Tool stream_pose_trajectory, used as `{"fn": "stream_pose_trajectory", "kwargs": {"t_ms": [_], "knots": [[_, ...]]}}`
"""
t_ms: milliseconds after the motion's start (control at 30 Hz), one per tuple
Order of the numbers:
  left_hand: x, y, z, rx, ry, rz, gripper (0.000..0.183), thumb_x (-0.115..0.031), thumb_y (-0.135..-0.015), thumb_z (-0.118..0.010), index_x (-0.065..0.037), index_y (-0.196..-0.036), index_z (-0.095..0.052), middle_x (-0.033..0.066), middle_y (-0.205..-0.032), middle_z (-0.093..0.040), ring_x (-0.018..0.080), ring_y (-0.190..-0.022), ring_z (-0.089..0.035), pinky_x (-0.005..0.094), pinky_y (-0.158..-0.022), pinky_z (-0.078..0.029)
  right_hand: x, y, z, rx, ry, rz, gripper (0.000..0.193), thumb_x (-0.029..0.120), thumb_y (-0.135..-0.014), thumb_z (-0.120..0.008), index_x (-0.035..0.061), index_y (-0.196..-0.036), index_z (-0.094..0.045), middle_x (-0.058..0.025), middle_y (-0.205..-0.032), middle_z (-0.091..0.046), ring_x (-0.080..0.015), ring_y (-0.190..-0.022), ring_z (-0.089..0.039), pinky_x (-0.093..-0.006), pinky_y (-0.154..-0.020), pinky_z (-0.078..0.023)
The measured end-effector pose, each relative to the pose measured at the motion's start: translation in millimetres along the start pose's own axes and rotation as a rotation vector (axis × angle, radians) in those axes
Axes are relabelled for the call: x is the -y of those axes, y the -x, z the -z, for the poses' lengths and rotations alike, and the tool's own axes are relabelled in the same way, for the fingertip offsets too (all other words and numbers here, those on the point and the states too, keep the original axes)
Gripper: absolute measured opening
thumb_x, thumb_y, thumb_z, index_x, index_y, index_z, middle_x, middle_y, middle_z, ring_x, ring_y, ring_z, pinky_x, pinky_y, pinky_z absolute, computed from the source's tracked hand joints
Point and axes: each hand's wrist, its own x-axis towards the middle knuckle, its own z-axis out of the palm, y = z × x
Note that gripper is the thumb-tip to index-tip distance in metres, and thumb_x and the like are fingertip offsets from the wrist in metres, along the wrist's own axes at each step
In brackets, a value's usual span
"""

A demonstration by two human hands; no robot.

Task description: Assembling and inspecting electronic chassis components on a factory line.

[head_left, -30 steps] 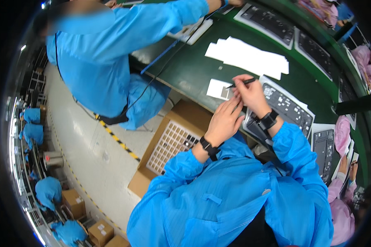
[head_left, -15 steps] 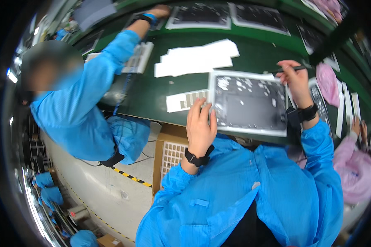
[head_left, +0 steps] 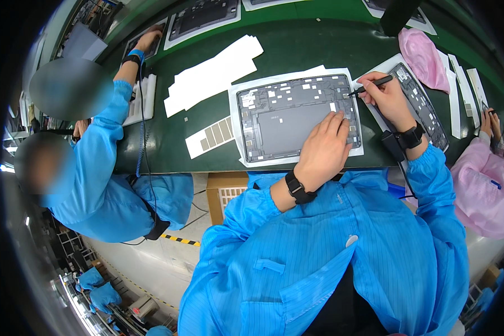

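A dark grey tablet housing (head_left: 297,134) with many small white patches lies flat on a white sheet (head_left: 240,147) in front of me. My left hand (head_left: 323,147) rests on its right lower part, fingers stretched out and holding nothing. In my right hand (head_left: 386,102) are black tweezers (head_left: 378,83), pinched between thumb and fingers. Their tip points at the housing's upper right edge. A strip of greyish rectangular stickers (head_left: 217,134) lies just left of the housing. To the right, partly behind my right hand, a second housing (head_left: 417,95) lies at a slant.
White sheets (head_left: 213,73) are spread at the upper left, and more housings (head_left: 201,22) line the far edge. A pink cloth bundle (head_left: 423,59) and pale strips (head_left: 459,89) lie at right. A co-worker in blue (head_left: 89,185) sits left; one in pink (head_left: 481,179) is at right.
My left hand has moved from the housing's left edge across onto its right part. The tweezers' tip has swung to the housing's upper right edge. My view has shifted.
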Motion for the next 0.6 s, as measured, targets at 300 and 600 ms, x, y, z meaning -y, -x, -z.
{"fn": "stream_pose_trajectory", "kwargs": {"t_ms": [300, 600], "knots": [[-0.8, 1.7, -0.6, 0.001, -0.028, -0.003, 0.046, -0.018, -0.083, -0.064, 0.003, -0.122, -0.052, 0.0187, -0.133, -0.049, 0.0346, -0.125, -0.045, 0.0423, -0.100, -0.042, -4.5, 4.9, -6.2, -0.007, 0.122, 0.070, 0.016, 0.010, -0.091, -0.058, -0.0036, -0.096, -0.064, -0.0048, -0.076, -0.065, -0.0093, -0.064, -0.062, -0.0218, -0.056, -0.048], [-2.0, -3.7, 2.3, 0.003, -0.040, -0.013, 0.043, -0.018, -0.082, -0.065, 0.004, -0.118, -0.053, 0.0187, -0.128, -0.051, 0.0344, -0.121, -0.048, 0.0422, -0.095, -0.044, -7.5, 6.3, -7.8, -0.058, 0.156, 0.084, 0.016, 0.012, -0.091, -0.058, -0.0023, -0.095, -0.065, -0.0042, -0.072, -0.064, -0.0090, -0.061, -0.061, -0.0212, -0.054, -0.047]]}}
